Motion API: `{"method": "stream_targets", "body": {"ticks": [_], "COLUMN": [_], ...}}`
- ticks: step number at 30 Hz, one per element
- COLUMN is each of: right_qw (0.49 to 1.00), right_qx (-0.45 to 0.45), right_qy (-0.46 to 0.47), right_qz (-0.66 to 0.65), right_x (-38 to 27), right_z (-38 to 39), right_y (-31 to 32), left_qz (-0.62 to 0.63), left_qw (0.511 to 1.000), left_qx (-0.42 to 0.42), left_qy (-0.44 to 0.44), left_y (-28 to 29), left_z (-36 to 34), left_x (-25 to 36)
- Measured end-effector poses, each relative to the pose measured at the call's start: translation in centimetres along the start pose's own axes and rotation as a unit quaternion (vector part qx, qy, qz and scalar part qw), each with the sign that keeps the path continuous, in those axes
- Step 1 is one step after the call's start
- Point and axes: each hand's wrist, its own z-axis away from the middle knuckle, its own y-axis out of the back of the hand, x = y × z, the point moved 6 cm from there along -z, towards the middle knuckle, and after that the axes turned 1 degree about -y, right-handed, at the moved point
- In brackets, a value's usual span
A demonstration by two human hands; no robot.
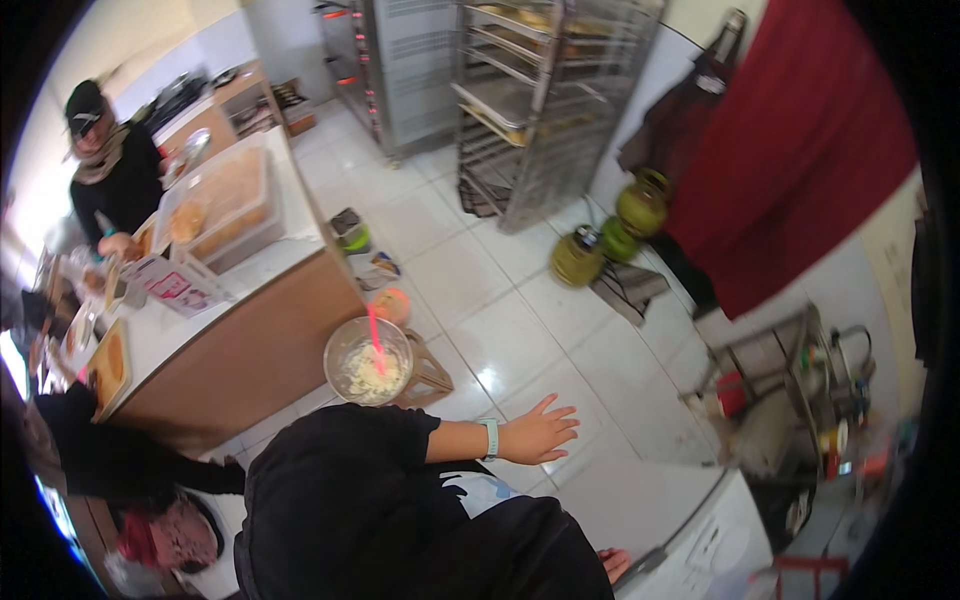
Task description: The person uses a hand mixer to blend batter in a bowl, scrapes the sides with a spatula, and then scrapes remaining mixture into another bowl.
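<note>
Widely splayed left hand [535,437], midair

From my remote seat I look down on a glossy white tiled floor [510,285] with a bright patch of light glinting off it, and a white tabletop [248,277] with a brown side panel on the left. Across the floor I can see a tall metal rack [545,110] of trays near an upright metal cabinet [425,75] with glowing red lights. A dark red curtain [800,140] hangs at my right, and a cream wall [172,25] rises at upper left.
</note>
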Motion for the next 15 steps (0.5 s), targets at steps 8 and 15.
{"method": "stream_targets", "body": {"ticks": [8,15], "right_qw": [0.954,0.933], "right_qx": [-0.283,-0.348], "right_qy": [0.064,0.067], "right_qz": [0.078,0.062], "right_x": [-1.5,0.6], "right_z": [-1.6,-11.7], "right_y": [-21.6,-33.0], "left_qz": [-0.056,-0.053], "left_qw": [0.963,0.936], "left_qx": [0.029,0.051], "left_qy": [0.264,0.343], "left_y": [5.8,5.7], "left_z": [6.5,1.2], "left_x": [-12.0,-16.2]}}
